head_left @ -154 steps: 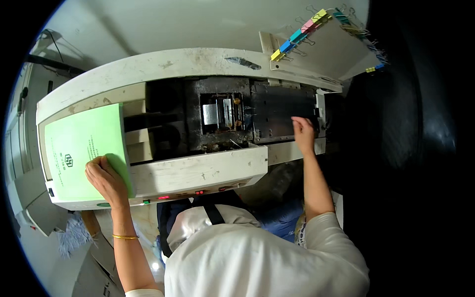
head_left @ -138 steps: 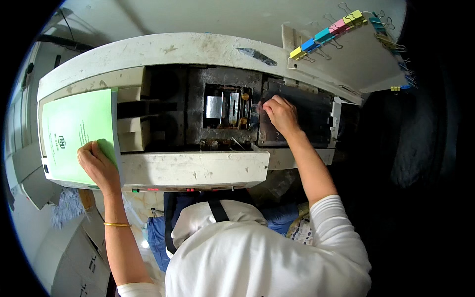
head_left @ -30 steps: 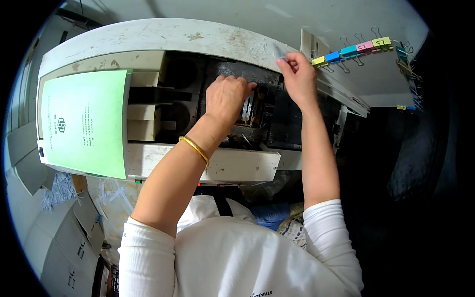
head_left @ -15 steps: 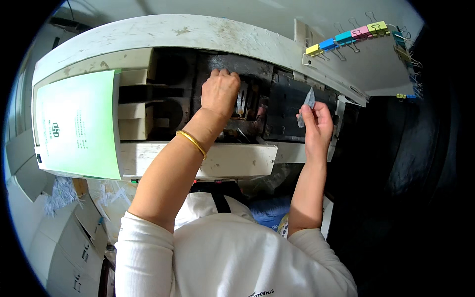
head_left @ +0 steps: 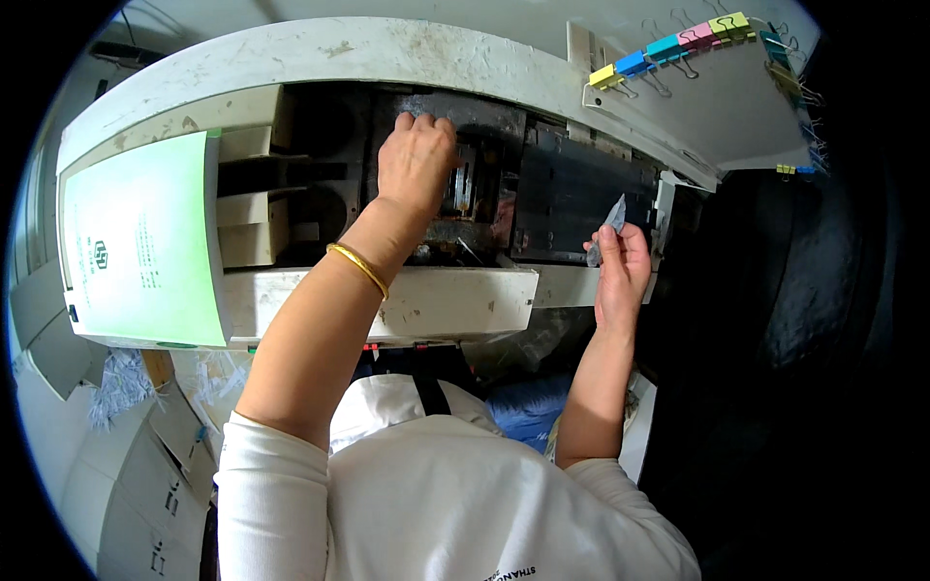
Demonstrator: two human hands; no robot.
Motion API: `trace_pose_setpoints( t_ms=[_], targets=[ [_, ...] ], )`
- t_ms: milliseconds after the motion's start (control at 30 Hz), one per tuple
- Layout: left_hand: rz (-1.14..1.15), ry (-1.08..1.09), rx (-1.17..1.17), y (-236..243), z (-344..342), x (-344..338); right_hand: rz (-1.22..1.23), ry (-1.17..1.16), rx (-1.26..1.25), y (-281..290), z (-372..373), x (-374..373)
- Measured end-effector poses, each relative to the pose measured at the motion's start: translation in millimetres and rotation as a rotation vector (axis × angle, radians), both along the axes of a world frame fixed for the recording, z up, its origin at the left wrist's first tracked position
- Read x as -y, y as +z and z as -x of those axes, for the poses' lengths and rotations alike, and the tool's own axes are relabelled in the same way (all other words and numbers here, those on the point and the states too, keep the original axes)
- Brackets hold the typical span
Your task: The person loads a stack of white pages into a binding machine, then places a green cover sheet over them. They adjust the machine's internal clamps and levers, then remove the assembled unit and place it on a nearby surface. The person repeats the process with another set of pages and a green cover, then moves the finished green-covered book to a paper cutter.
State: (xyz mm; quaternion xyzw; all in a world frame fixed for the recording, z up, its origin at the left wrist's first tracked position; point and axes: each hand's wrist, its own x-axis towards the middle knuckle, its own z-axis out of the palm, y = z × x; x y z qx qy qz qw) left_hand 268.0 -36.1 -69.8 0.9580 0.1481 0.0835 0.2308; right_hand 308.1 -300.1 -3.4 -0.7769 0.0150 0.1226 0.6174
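Note:
My left hand [head_left: 417,163] is closed, knuckles up, over the dark open inside of a long white machine [head_left: 387,48]. Its fingertips are turned down out of sight, so whatever they may hold is hidden. Beside it lies a narrow metal-edged slot [head_left: 463,184] among grimy dark parts. On the right, my right hand [head_left: 622,271] pinches a thin, pale grey, pointed scrap [head_left: 617,215] between thumb and fingers. The scrap looks folded or crumpled; I cannot tell whether it is plastic or paper. It is held above the machine's dark flat plate [head_left: 581,184].
A light green booklet or stack [head_left: 145,237] lies on the machine's left end, beside cream guide blocks [head_left: 254,228]. A white front ledge [head_left: 387,305] runs nearest me. Coloured binder clips [head_left: 668,46] line a raised panel at far right. Paper shreds [head_left: 121,387] hang at lower left.
The whole view has shifted slightly, with the machine higher and a little left in the picture. My right hand has come lower and nearer me with the scrap. My left hand stays closed over the same area.

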Motion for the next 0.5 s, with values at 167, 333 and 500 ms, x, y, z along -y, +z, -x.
trace_pose_setpoints(
  t_ms=[167, 333, 500],
  targets=[
    [0.075, -0.011, -0.034, -4.7, 0.4, -1.3, -0.013, 0.016, -0.003, -1.9, 3.2, -4.7],
    [0.063, -0.035, 0.055, 2.2, 2.2, -0.6, -0.016, 0.017, -0.014, -3.7, 6.4, -4.4],
    [-0.028, -0.047, 0.035, 5.7, 2.6, 4.2, -0.005, 0.036, -0.015, -3.5, 9.5, -5.2]
  ],
)
